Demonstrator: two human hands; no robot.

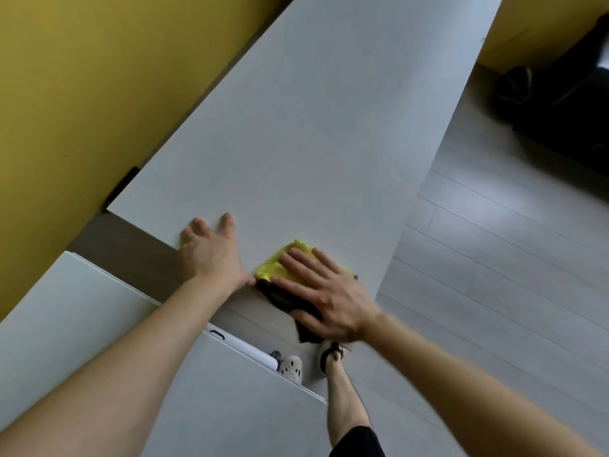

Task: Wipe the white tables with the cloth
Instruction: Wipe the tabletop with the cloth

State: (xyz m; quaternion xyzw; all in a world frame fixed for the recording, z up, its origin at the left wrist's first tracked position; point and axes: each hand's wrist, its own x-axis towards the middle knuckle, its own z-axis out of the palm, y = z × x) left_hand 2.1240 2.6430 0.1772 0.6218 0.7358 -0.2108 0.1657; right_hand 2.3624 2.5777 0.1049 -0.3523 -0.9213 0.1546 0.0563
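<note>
Hands on a white table (pixel 313 143) with a yellow cloth (pixel 276 265)
Right hand (pixel 324 293) lies flat on the cloth, fingers straight and spread, pressing it at the table's near edge, about 6 o'clock in the view. Left hand (pixel 211 250), at 9 o'clock from the cloth, rests flat on the table, holding nothing.

No legible text, label, brand, number or sign is visible anywhere in the head view.
</note>
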